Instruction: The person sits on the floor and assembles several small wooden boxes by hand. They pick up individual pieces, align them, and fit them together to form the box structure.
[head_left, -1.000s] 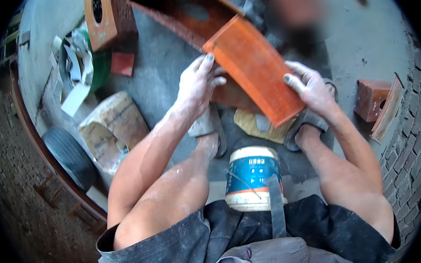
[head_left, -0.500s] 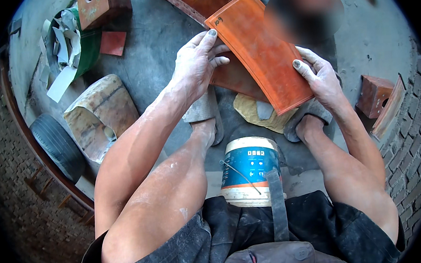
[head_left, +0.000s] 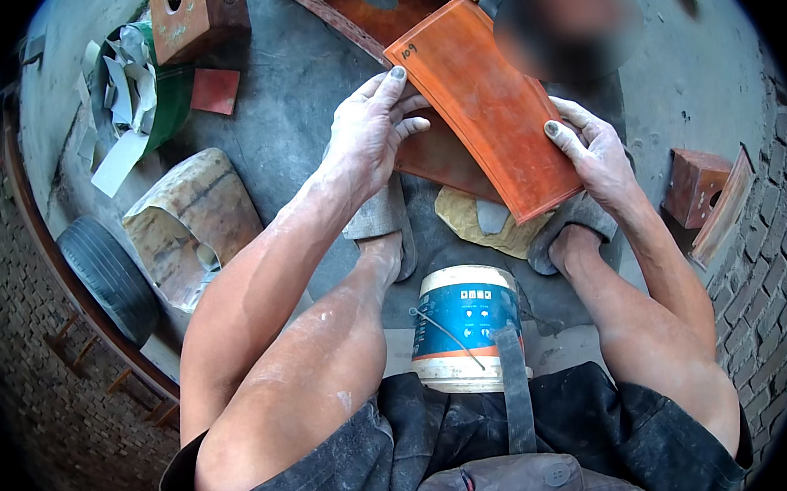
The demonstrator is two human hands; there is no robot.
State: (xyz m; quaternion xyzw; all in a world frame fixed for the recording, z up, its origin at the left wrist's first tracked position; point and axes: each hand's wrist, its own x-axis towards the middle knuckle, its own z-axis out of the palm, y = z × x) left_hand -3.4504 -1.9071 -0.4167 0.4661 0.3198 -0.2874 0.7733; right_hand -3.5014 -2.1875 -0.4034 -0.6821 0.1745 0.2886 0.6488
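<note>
A curved orange-brown wooden panel (head_left: 493, 102) with a dark handwritten mark in one corner is held up slanting in front of my knees. My left hand (head_left: 369, 124), pale with dust, pinches its upper left corner, thumb on the face and the other fingers at the edge or behind. Along its lower right edge, my right hand (head_left: 595, 149) grips it with the thumb on top and fingers partly hidden. Beneath the panel lies a yellowish lump of cloth or paper (head_left: 465, 227) with a grey piece on it. Another reddish-brown wooden piece (head_left: 437, 151) shows behind the panel.
A white and blue bucket (head_left: 467, 322) stands between my legs. To the left are a stained block-shaped container (head_left: 195, 214), a tyre (head_left: 108, 270), a green bin of scraps (head_left: 164, 102) and a wooden box (head_left: 200, 22). A small reddish box (head_left: 695, 183) sits at right. A blurred patch covers the upper right.
The whole view has shifted slightly, so most things sit a little lower in the picture. Both hands keep the same hold on the panel.
</note>
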